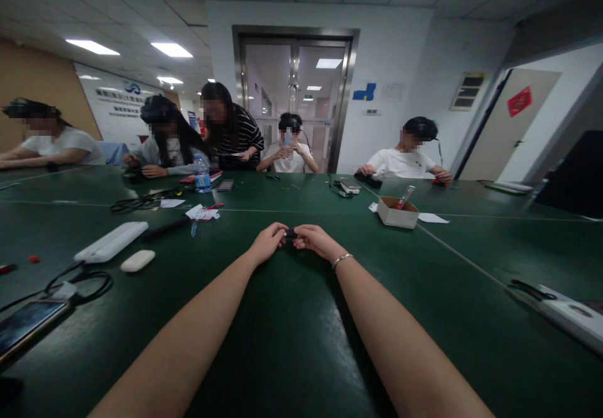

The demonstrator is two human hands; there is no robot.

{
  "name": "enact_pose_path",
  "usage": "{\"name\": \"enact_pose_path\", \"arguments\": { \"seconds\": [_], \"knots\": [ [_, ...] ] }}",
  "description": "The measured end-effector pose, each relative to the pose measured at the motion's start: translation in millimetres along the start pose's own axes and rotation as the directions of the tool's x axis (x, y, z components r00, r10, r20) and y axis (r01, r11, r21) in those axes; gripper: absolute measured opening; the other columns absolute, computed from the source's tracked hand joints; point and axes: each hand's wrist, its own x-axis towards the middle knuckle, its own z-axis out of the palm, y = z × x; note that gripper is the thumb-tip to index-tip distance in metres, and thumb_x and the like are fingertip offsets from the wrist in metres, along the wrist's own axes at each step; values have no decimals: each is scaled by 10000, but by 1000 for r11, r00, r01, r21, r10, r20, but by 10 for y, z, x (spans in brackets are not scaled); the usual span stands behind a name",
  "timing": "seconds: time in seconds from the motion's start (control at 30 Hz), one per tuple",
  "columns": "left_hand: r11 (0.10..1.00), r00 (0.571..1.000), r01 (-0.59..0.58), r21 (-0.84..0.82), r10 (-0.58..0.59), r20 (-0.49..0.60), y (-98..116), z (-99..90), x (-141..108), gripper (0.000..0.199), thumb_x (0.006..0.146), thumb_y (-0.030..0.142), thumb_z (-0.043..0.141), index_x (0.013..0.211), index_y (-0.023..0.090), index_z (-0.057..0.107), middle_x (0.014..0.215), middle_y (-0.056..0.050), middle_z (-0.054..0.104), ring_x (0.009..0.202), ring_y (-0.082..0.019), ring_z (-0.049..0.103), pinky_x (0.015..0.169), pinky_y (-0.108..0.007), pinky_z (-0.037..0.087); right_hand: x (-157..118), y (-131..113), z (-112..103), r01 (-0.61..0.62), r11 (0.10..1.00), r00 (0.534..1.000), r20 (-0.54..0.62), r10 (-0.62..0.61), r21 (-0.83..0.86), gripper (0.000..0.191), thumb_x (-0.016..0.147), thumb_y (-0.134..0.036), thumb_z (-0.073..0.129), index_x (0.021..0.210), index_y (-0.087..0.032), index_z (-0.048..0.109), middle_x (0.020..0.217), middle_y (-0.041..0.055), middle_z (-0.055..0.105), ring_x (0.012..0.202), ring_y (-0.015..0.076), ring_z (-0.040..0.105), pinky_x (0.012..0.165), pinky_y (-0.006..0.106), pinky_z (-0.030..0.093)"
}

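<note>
A small black object [291, 234] is held between my two hands, just above the green table [282, 317]. My left hand [270, 242] pinches its left end, with the fingers closed. On its right end are the closed fingers of my right hand [315, 241], and a silver bracelet [342, 261] circles that wrist. What the object is cannot be made out, since the fingers cover much of it.
To the left lie a white power bank [112, 242], a white oval case [138, 261], a phone [31, 327] and cables. A water bottle [201, 174] stands further back. An open box [398, 212] sits at the right. Several people are across the table.
</note>
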Motion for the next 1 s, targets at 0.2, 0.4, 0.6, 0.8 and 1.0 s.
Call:
{"name": "enact_pose_path", "arguments": {
  "seconds": [0.2,0.4,0.6,0.8,1.0],
  "knots": [
    [1000,1000,10,0,-10,-5,21,-3,-4,293,818,358,407,997,172,545,694,-1,553,593,-106,508,584,-236,411,10,15,-15,11,1000,1000,13,-11,1,54,845,-109,563,850,-56,565,615,95,619,502,124,604,501,197,532],
    [1000,1000,10,2,-10,5,23,-9,-10,303,821,371,403,1002,176,546,706,-3,556,609,-110,516,598,-239,415,13,11,-7,4,1000,1000,12,-4,1,43,848,-98,547,844,-57,557,604,92,615,497,121,600,493,193,524],
    [1000,1000,12,4,-12,-4,54,-3,-24,302,819,366,410,1002,169,548,699,-4,560,601,-108,513,594,-236,416,15,12,-12,3,1000,1000,17,-3,13,63,833,-118,586,841,-59,564,603,93,616,493,124,601,490,194,527],
    [1000,1000,23,8,-23,-3,41,-4,-18,298,819,360,411,1003,172,551,705,-7,564,606,-109,519,593,-235,418,-3,2,-3,2,1000,1000,14,-2,6,49,848,-101,558,844,-53,568,611,97,622,494,120,604,496,189,530],
    [1000,1000,18,6,-18,-1,42,-4,-17,293,821,357,405,1003,173,544,703,-3,561,600,-106,515,595,-234,419,3,3,5,-1,1000,1000,-7,1,-10,46,849,-98,553,856,-54,564,609,89,619,484,114,599,491,184,528]
  ]
}}
